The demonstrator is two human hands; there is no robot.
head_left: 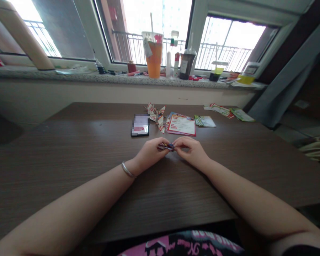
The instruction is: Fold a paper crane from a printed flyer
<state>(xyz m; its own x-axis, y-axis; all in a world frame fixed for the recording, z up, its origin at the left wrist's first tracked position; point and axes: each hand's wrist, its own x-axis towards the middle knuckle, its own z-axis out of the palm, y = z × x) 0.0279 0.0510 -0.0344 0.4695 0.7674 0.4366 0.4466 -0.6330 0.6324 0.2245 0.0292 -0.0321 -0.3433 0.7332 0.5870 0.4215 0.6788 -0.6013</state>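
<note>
My left hand (149, 153) and my right hand (190, 151) meet at the middle of the dark wooden table (69, 160). Both pinch a small folded piece of printed paper (166, 146) between their fingertips, just above the tabletop. A silver bangle (127, 170) sits on my left wrist. Beyond the hands lie several folded paper cranes (156, 115) in red and white print, next to a black phone (140, 125) lying flat.
A red-bordered leaflet (181, 125) and more printed sheets (205, 121) (229, 112) lie at the table's far right. The stone window ledge (69, 76) holds an orange drink cup (153, 55), a dark cup (187, 64), bottles and small items.
</note>
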